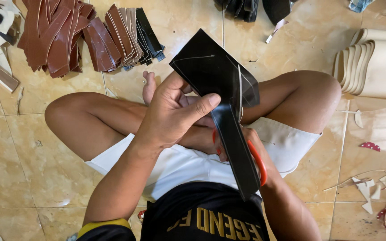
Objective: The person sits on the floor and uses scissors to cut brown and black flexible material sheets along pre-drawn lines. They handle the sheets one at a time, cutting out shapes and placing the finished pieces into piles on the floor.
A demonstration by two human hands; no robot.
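I sit cross-legged on a tiled floor. My left hand (175, 109) pinches a glossy black sheet of material (217, 73) that stretches from above my knees down to my lap. My right hand (253, 145) is mostly hidden behind the sheet's lower strip and grips scissors with red handles (259, 163). The scissor blades (240, 96) run up through the sheet, where a cut line shows near its middle. Faint marked lines cross the black surface.
Stacks of cut brown and black strips (77, 38) lie on the floor at upper left. Curved cream pieces (374, 67) are stacked at right. Pale offcuts (371, 187) litter the lower right floor. More dark pieces (246, 9) lie at the top.
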